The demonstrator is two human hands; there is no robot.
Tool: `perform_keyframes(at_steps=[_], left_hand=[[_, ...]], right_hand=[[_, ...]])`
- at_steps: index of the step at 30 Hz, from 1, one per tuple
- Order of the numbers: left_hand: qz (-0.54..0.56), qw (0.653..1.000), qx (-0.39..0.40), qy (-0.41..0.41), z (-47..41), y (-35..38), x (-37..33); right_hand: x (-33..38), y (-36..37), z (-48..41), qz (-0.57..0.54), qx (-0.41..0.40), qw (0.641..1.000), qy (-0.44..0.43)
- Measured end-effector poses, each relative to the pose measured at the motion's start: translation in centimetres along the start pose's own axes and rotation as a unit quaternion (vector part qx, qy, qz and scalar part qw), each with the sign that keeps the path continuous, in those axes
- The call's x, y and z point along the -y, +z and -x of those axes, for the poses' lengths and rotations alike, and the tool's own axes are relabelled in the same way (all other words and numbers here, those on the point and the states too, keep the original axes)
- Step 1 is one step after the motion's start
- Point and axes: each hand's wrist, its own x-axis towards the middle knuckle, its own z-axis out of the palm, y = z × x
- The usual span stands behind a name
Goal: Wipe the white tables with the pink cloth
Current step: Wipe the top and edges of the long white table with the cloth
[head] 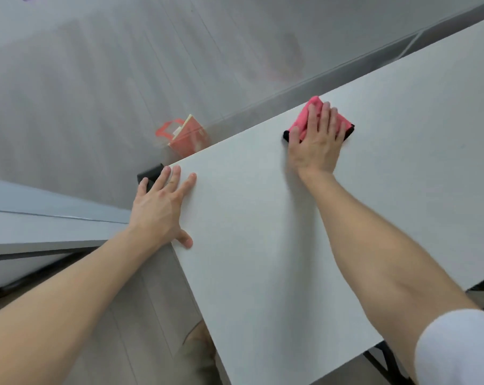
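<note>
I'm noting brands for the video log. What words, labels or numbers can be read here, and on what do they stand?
No text can be read anywhere.
On the orange and clear plastic bag on the grey floor, any print on it or on the pale card inside is too blurred to read.
On the pink cloth under the right hand and on the white table top, no writing shows.

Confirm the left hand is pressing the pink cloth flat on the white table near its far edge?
No. The right hand presses the pink cloth flat on the white table near its far edge; the head view shows it.
</note>
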Motion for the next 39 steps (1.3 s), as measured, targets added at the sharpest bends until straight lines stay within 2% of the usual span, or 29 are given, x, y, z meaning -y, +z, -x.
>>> perform_keyframes(at_steps=[1, 2, 3, 5, 6, 8, 10, 13, 15, 17, 18, 19, 21, 23, 25, 31, 33, 36, 39], left_hand=[[0.004, 1.0, 0.001, -0.006, 0.1, 0.0, -0.2], [0.006, 1.0, -0.001, -0.017, 0.2, -0.1, -0.3], [0.003, 1.0, -0.004, -0.026, 0.3, -0.2, -0.4], [-0.012, 0.999, -0.013, -0.032, 0.3, -0.4, -0.8], [-0.018, 0.999, -0.02, -0.041, 0.4, -0.4, -1.1], [-0.011, 0.996, -0.04, -0.073, 1.0, -0.4, -1.9], [0.043, 0.988, -0.076, -0.124, 2.3, -0.3, -3.2], [0.141, 0.957, -0.136, -0.214, 4.9, 1.2, -5.3], [0.177, 0.948, -0.127, -0.231, 6.5, 1.7, -6.4], [0.195, 0.952, -0.07, -0.223, 7.8, 2.0, -7.2], [0.196, 0.953, -0.047, -0.226, 8.3, 2.3, -7.5], [0.191, 0.953, -0.037, -0.232, 8.6, 2.5, -7.8], [0.193, 0.948, -0.043, -0.25, 8.8, 3.0, -8.3], [0.22, 0.937, -0.044, -0.266, 8.7, 3.2, -8.4], [0.229, 0.935, -0.037, -0.268, 8.5, 3.2, -8.2], [0.267, 0.932, -0.035, -0.243, 9.0, 4.4, -7.3], [0.274, 0.932, -0.03, -0.234, 9.2, 4.6, -6.9], [0.255, 0.941, -0.032, -0.221, 9.1, 4.6, -6.6], [0.217, 0.95, -0.033, -0.224, 8.9, 4.5, -6.5]], right_hand=[[2.6, 0.6, 2.0, -0.011, -0.014, 1.0, 0.012], [5.5, 1.3, 4.2, -0.021, -0.007, 0.999, -0.033], [8.3, 1.9, 6.4, -0.034, 0.023, 0.991, -0.124], [11.3, 2.3, 9.7, -0.052, 0.088, 0.938, -0.33], [10.9, 2.2, 10.1, -0.056, 0.107, 0.909, -0.398], [7.5, 1.7, 7.4, -0.061, 0.122, 0.881, -0.453], [2.2, 1.0, 2.8, -0.054, 0.1, 0.902, -0.416], [-6.2, -0.5, -3.3, -0.021, 0.055, 0.97, -0.238], [-6.4, -0.9, -3.7, -0.019, 0.029, 0.995, -0.099], [-1.2, -0.3, -0.5, -0.031, 0.011, 0.999, -0.019], [2.2, 0.2, 2.0, -0.039, 0.026, 0.997, -0.053], [5.4, 0.9, 4.8, -0.043, 0.053, 0.988, -0.14], [10.3, 2.1, 10.0, -0.053, 0.12, 0.929, -0.345], [12.2, 2.6, 12.0, -0.052, 0.144, 0.879, -0.452], [11.4, 2.6, 11.9, -0.054, 0.15, 0.869, -0.469], [2.6, -0.6, 15.9, -0.049, 0.144, 0.854, -0.497], [4.1, 0.0, 14.7, -0.038, 0.147, 0.847, -0.509], [10.8, 1.6, 11.5, -0.021, 0.166, 0.842, -0.513], [14.6, 2.9, 11.0, -0.013, 0.177, 0.857, -0.483]])
